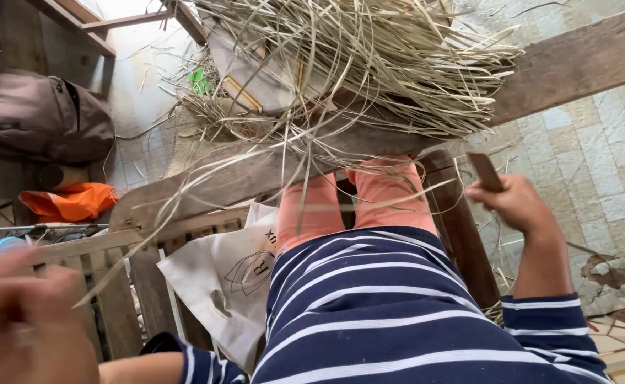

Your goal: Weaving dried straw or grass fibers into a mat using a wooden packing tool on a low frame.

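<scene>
The straw (355, 64) lay heaped on the beam (575, 60), above both hands. The right hand (515, 206), nearer, gripped a knife (484, 171); the blurred left hand (24, 320) pinched 1 strand (184, 213) running toward the heap.

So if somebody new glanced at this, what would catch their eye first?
First the big tangle of pale dry straw strips heaped over a wooden beam at the top. Below it, the right hand grips a small dark flat piece, while the blurred left hand at lower left pinches one long strip. An orange cloth glows at left.
</scene>
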